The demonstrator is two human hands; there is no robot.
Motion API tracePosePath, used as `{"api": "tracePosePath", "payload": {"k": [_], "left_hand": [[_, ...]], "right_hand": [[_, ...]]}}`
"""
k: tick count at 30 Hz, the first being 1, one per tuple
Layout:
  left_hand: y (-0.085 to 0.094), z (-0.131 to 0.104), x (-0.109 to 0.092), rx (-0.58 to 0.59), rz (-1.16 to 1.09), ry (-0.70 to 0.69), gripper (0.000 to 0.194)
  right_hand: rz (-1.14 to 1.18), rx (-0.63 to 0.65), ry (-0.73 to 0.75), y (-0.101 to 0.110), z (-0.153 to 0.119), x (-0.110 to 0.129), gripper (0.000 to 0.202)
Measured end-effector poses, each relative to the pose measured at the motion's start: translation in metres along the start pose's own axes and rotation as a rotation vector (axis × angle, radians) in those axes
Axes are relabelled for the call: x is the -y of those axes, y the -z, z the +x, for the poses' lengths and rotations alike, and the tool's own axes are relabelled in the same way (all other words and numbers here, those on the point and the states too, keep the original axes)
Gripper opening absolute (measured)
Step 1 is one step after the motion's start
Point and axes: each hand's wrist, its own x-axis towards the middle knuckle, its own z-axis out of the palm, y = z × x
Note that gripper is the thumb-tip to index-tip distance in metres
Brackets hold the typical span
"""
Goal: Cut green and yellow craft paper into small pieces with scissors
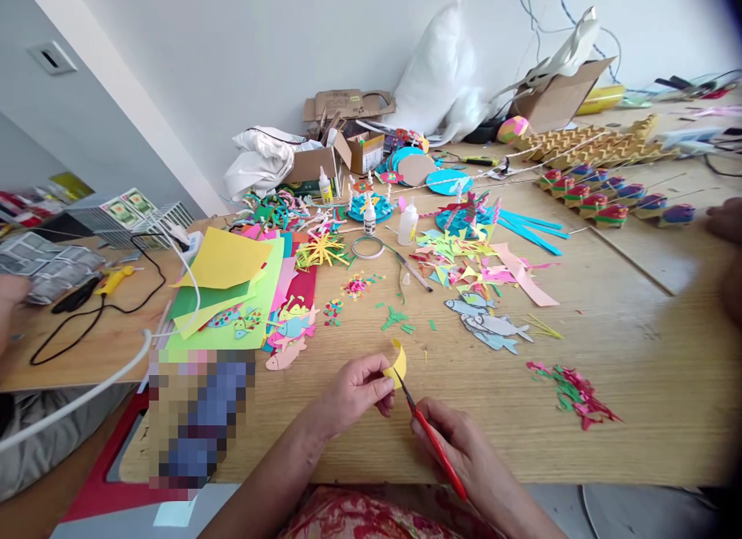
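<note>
Between the thumb and fingers of my left hand [365, 384] is a small curved piece of yellow paper [398, 364], held up above the table. My right hand [455, 438] grips a pair of scissors [432, 438] with red handles. Their blade tips meet the yellow paper's lower edge. Beyond my hands lie green paper snippets [395, 318] and a little heap of colourful paper dots [358, 285]. Paper fish cutouts [492, 324] in grey and blue rest to the right, and pink and patterned fish cutouts [290, 334] to the left.
Coloured paper sheets [223, 260] are stacked at left. Red and green scraps [573, 396] lie at right. Glue bottles [407, 223] stand mid-table, with blue discs [449, 180] behind. Egg-carton trays [585, 148] sit at back right. Parts of other people show at both sides; a white cable [93, 400] crosses the left.
</note>
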Motion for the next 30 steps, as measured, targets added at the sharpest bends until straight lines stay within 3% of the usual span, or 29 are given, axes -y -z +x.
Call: {"api": "tracePosePath", "payload": {"k": [6,30], "left_hand": [[-0.0051,0.0001,0.0043,0.008,-0.035,0.021,0.022],[-0.008,-0.001,0.0038,0.036,-0.05,0.061,0.024]], "right_hand": [[0.069,0.036,-0.069,0.0029,-0.0038,0.003,0.034],[0.032,0.023,-0.031,0.0029,-0.0039,0.0022,0.032]]}}
